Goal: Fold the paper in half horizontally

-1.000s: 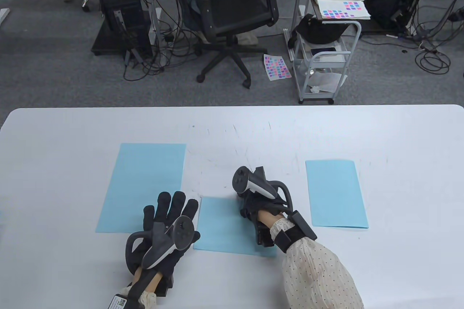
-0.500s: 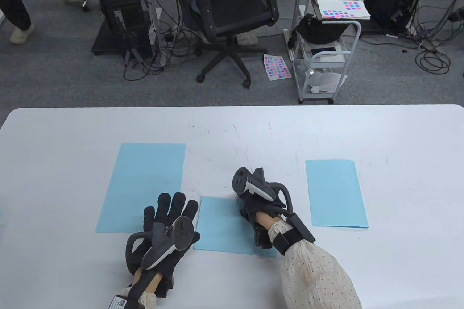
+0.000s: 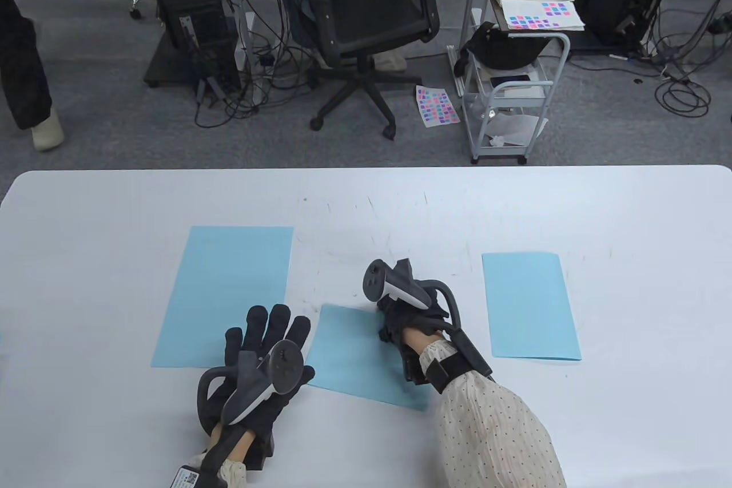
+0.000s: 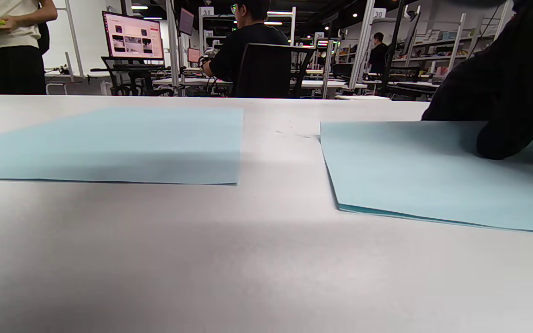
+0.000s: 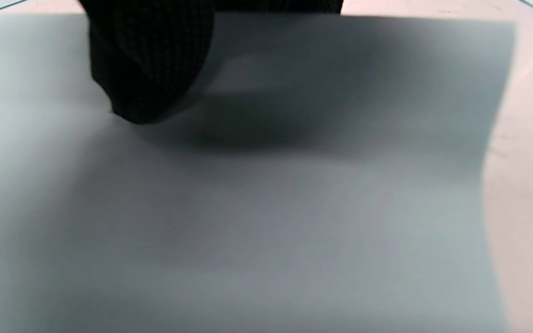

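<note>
A folded light-blue paper (image 3: 354,356) lies slightly askew on the white table (image 3: 91,225) near the front middle. It also shows in the left wrist view (image 4: 410,180) and fills the right wrist view (image 5: 294,222). My right hand (image 3: 409,319), fingers curled, presses down on the paper's far right corner. A gloved fingertip (image 5: 151,69) touches the sheet. The right hand also shows in the left wrist view (image 4: 502,92). My left hand (image 3: 263,350) lies flat with fingers spread, just left of the paper, holding nothing.
A flat unfolded blue sheet (image 3: 229,288) lies to the left, its near right corner under my left fingers. Another folded blue sheet (image 3: 529,305) lies to the right. An office chair (image 3: 366,24) and a small cart (image 3: 509,93) stand beyond the table's far edge.
The folded paper has turned a little clockwise under my right hand, which shifted slightly away from me. My left hand has stayed in place.
</note>
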### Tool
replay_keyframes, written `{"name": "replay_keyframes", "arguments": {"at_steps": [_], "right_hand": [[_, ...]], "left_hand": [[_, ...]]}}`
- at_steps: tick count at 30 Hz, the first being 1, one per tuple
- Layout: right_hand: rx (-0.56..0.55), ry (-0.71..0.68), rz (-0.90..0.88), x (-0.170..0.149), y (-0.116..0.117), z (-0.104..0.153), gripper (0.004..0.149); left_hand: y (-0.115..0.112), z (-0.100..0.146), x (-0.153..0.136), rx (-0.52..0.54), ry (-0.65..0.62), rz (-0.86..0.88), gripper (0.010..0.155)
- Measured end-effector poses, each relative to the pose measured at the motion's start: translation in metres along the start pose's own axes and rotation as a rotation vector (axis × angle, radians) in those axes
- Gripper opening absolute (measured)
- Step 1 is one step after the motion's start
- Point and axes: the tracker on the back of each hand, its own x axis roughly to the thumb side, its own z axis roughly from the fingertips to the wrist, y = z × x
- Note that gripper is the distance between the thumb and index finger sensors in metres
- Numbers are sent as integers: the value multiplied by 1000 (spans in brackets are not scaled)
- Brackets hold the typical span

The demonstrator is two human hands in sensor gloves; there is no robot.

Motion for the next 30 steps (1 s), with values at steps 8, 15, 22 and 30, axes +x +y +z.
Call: {"name": "replay_keyframes", "arguments": {"at_steps": [8,15,22,30], "right_hand": [[-79,-5,-68,-8,1,4,39],[-19,4,-254,-29,-12,18,37],[-36,27,-554,-81,-37,42,38],[-277,270,-825,-165,-52,61,40]], "left_hand": [[1,-1,-2,1,9,-7,79],[0,-1,-8,-10,4,23,79],[-1,-1,-7,-11,-6,20,80],[-2,-1,-8,-9,-7,23,79]]}}
